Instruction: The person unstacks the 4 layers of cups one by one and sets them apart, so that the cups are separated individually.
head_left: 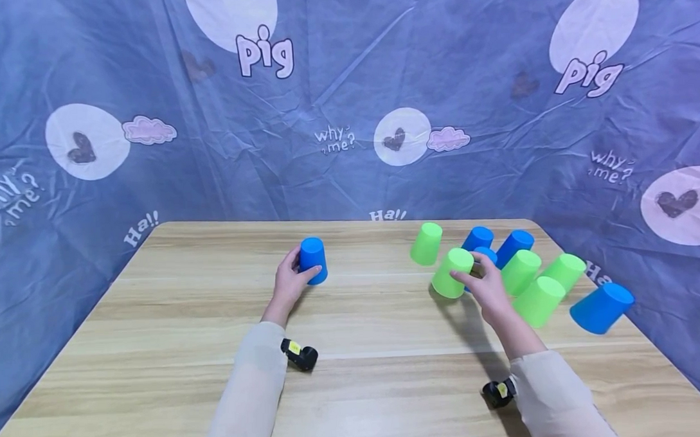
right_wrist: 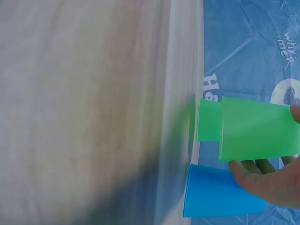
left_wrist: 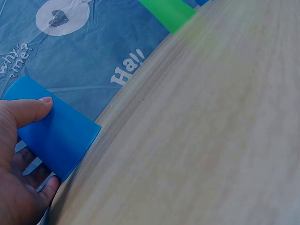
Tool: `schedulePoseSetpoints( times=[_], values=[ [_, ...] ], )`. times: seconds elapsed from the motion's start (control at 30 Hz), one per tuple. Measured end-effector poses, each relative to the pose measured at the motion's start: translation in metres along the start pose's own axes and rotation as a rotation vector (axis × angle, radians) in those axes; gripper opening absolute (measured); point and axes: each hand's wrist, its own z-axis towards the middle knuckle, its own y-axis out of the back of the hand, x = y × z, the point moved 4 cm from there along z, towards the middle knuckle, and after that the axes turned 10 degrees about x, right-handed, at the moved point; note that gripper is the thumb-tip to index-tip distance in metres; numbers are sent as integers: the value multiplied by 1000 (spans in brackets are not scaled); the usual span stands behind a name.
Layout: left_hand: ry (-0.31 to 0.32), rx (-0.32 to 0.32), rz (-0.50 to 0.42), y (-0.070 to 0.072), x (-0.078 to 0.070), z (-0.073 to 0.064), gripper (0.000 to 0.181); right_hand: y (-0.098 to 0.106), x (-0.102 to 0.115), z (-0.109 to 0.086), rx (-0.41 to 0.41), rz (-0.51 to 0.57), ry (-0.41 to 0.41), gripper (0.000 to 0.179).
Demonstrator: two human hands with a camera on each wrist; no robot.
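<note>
My left hand (head_left: 290,280) grips an upside-down blue cup (head_left: 313,261) left of the table's middle. In the left wrist view the thumb lies along the side of that blue cup (left_wrist: 56,129), its rim close to the tabletop. On the right, my right hand (head_left: 487,284) holds an upside-down green cup (head_left: 453,274) between thumb and fingers. The right wrist view shows this green cup (right_wrist: 258,129) with its rim off the table, overlapping another green cup (right_wrist: 209,120) behind it. A blue cup (right_wrist: 220,192) stands just beside the right fingers.
Right of the right hand stand several upturned green cups (head_left: 538,300) and blue cups (head_left: 514,246). One blue cup (head_left: 602,307) is near the table's right edge. A lone green cup (head_left: 426,244) stands farther back. A blue printed cloth (head_left: 302,181) hangs behind the wooden table (head_left: 379,397).
</note>
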Motion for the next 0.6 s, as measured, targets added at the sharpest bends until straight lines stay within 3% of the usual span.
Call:
schedulePoseSetpoints(
  times=[0.37, 0.6],
  values=[
    [-16, -7, 3, -2, 0, -1, 64, 7, -8, -3, -25, 4, -18, 63],
    [-20, -5, 0, -1, -1, -2, 64, 9, -13, -4, 22, 12, 3, 68]
  ],
)
